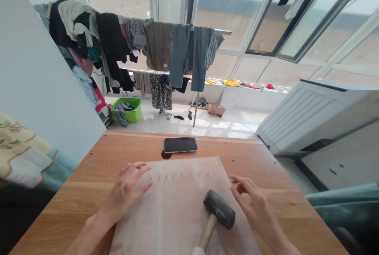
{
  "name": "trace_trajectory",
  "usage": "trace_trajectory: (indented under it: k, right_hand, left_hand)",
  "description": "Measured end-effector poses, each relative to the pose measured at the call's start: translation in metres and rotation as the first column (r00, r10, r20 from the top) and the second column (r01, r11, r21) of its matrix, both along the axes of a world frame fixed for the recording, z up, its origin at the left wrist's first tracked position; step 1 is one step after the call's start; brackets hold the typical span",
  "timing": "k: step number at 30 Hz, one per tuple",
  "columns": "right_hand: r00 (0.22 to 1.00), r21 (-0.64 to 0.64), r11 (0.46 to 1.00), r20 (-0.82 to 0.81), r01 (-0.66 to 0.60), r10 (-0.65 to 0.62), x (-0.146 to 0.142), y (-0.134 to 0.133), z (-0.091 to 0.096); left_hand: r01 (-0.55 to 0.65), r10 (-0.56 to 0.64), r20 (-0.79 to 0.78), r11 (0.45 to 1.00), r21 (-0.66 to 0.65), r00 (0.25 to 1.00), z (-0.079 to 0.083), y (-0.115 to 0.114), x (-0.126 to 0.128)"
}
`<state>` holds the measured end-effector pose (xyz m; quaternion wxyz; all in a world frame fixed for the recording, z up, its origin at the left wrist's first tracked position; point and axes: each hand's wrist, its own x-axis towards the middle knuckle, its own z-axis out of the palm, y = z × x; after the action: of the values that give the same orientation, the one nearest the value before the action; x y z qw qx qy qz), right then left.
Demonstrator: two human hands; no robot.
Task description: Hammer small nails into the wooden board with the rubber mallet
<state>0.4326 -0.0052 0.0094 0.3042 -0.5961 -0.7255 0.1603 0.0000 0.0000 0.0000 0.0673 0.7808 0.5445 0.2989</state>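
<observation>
Board (177, 215) with nail row, mallet lying loose, both hands empty
Item: pale board flat on the desk (97, 168); a row of small nails (180, 175) stands along its far part, so the nailing looks begun, though how deep they sit is too small to tell; the rest of the board is bare. Mallet (219, 209): black head on the board's right half, handle running toward the person, gripped by no one. Left hand (127, 192): released, fingers spread, flat on the board's left part, fingertips just short of the row's left end. Right hand (254, 203): released, fingers loosely bent, at the board's right edge just beside the mallet head, not touching it as far as shows. Phone (180, 144): face up on the desk beyond the board, well apart from both hands
</observation>
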Motion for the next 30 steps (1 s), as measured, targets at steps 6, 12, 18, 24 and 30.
trace_trajectory:
  k: [6,12,18,24,30]
  right_hand:
    - [0.965,-0.116,0.958,0.008,-0.261,0.264,-0.054,0.059,0.011]
    - [0.967,-0.136,0.96,0.027,-0.246,0.252,-0.068,0.061,0.021]
    - [0.937,-0.199,0.93,0.107,-0.307,0.333,-0.092,0.065,0.038]
    - [0.904,-0.22,0.915,0.194,-0.337,0.38,-0.112,0.069,0.043]
    - [0.899,-0.218,0.916,0.217,-0.336,0.381,-0.129,0.068,0.046]
  left_hand:
    - [0.086,-0.036,0.266,0.98,-0.179,0.963,-0.003,0.007,0.014]
    - [0.044,-0.001,0.357,0.993,-0.112,0.934,-0.007,0.008,0.012]
    - [0.163,-0.138,0.289,0.985,-0.063,0.947,-0.006,0.019,0.027]
    - [0.165,-0.147,0.325,0.986,-0.029,0.934,-0.008,0.025,0.04]
    - [0.221,-0.188,0.274,0.971,-0.095,0.943,-0.005,0.028,0.049]
